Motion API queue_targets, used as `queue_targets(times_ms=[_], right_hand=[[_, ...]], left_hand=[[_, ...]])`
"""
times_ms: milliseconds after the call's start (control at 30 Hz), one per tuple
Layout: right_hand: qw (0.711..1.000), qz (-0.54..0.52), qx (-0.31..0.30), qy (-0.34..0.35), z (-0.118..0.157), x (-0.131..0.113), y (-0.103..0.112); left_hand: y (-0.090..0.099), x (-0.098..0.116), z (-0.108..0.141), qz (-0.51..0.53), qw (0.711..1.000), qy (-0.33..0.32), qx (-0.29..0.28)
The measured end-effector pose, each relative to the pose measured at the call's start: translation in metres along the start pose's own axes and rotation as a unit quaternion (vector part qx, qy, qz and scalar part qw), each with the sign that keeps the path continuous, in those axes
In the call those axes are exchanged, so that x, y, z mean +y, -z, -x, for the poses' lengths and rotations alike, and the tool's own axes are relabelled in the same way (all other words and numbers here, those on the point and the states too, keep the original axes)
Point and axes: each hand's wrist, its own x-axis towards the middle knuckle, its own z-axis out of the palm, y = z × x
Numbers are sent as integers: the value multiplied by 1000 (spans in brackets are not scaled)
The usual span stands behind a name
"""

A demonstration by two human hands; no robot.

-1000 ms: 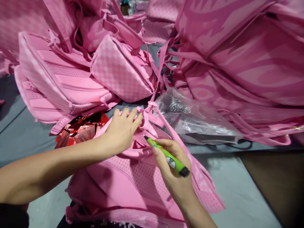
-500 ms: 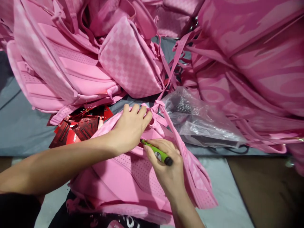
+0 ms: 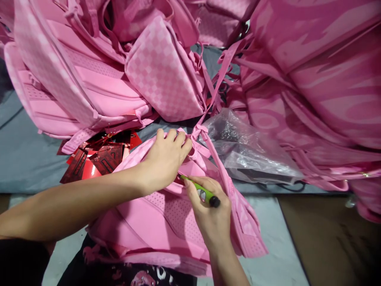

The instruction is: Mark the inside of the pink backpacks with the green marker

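Observation:
A pink backpack (image 3: 175, 222) lies in front of me, its perforated back panel facing up. My left hand (image 3: 166, 159) grips it near the top edge, fingers bent over the fabric beside the knotted straps; the fingertips are partly hidden. In my right hand (image 3: 210, 206) is a green marker pen (image 3: 204, 195) with a black end, held like a pencil. Its dark tip points at the backpack just below my left hand; whether it touches the cloth I cannot tell. A pink shoulder strap (image 3: 218, 159) runs along the right side of my right hand.
Red and black tags (image 3: 102, 159) lie to the left on a grey-covered table (image 3: 26, 159). Behind stand a checkered pink pouch (image 3: 165, 73), another pink backpack (image 3: 98, 83) and a large pink patterned bag (image 3: 321, 79). Clear plastic wrap (image 3: 253, 155) lies to the right.
The green marker pen and my right hand have shifted slightly to the right. My left hand keeps its hold on the backpack, and the view has moved a little.

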Motion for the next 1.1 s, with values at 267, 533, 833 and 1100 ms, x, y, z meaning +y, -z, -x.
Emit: queue_targets(times_ms=[267, 533, 833, 1100], right_hand=[[999, 27, 17, 18, 0, -1, 1], [1000, 22, 14, 5, 0, -4, 3], [999, 37, -1, 25, 1, 2, -2], [997, 19, -23, 75, 2, -5, 5]], left_hand=[[2, 0, 0, 2, 1000, -3, -10], [3, 0, 0, 1, 1000, -5, -18], [5, 0, -1, 10, 999, 2, -33], [39, -11, -7, -14, 983, -45, -178]])
